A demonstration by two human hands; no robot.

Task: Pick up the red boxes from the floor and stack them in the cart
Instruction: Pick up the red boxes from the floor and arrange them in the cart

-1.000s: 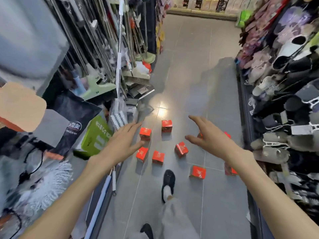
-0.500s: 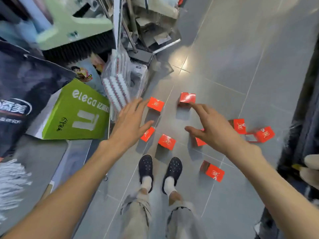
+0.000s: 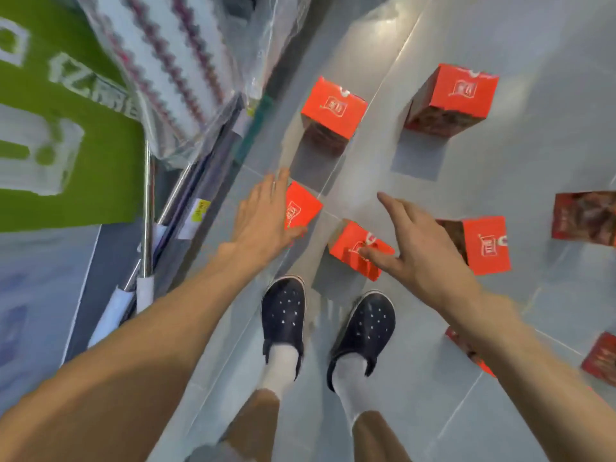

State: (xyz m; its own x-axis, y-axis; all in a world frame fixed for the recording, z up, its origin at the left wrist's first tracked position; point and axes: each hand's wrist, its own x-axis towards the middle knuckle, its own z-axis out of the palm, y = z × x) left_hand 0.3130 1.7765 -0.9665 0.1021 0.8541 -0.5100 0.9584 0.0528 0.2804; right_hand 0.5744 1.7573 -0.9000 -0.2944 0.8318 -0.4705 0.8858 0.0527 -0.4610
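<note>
Several small red cardboard boxes (image 3: 333,108) lie scattered on the grey tiled floor (image 3: 500,395). The left hand (image 3: 263,218), spread and empty, reaches one box's left side; the right hand (image 3: 416,241), also spread and empty, hovers over its neighbour. They look light and stiff; best gripped across opposite faces.

No readable text: blurred print.

Glossy tiled floor (image 3: 500,195); smooth cardboard red boxes (image 3: 461,91).
</note>
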